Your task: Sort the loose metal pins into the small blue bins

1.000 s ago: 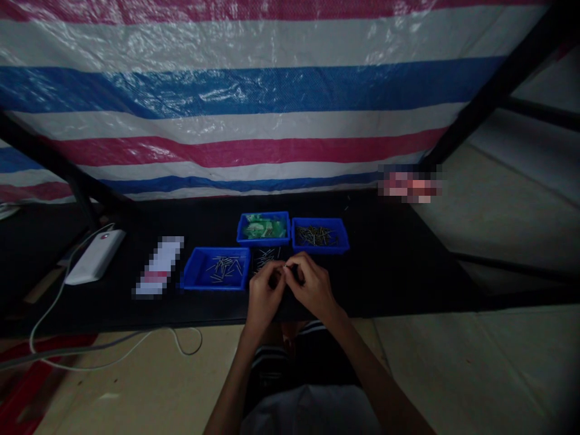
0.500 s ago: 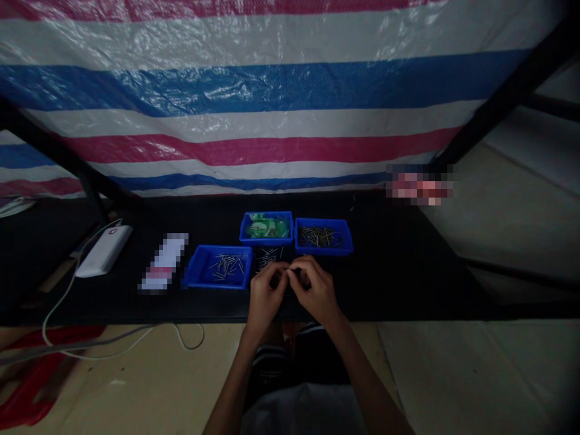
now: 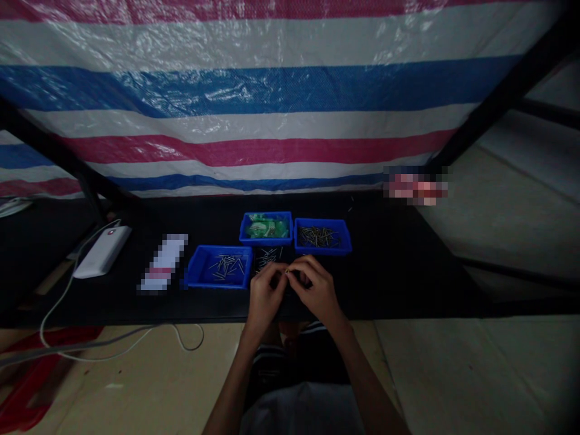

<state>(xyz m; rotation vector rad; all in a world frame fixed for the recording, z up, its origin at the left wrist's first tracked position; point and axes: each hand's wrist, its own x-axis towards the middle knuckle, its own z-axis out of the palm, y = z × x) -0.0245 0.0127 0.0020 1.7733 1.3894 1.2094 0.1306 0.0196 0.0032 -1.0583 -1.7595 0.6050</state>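
My left hand (image 3: 266, 291) and my right hand (image 3: 316, 286) meet fingertip to fingertip over the near part of the black table. Both are closed in a pinch around something tiny, too small to name. Just beyond them lie several thin metal pins (image 3: 268, 256) on the dark surface, partly covered by my left hand. A blue tray (image 3: 196, 266) with loose silvery pins stands to the left. Behind my hands, one blue tray (image 3: 242, 232) holds green-tinted plastic packets (image 3: 269, 228), and another blue tray (image 3: 347, 240) holds a heap of darker, brassy pins (image 3: 319, 236).
A white power bank (image 3: 103, 252) with a cable lies at the left, near a blurred-out pale rectangle (image 3: 163, 263). Striped plastic sheeting (image 3: 272, 90) hangs behind the table (image 3: 408, 272). Black frame bars slant at both sides. A red stool (image 3: 27, 399) stands on the floor at lower left.
Both hands stay almost in place, fingertips still together. A small bright glint shows between them now. The whole view has shifted very slightly.
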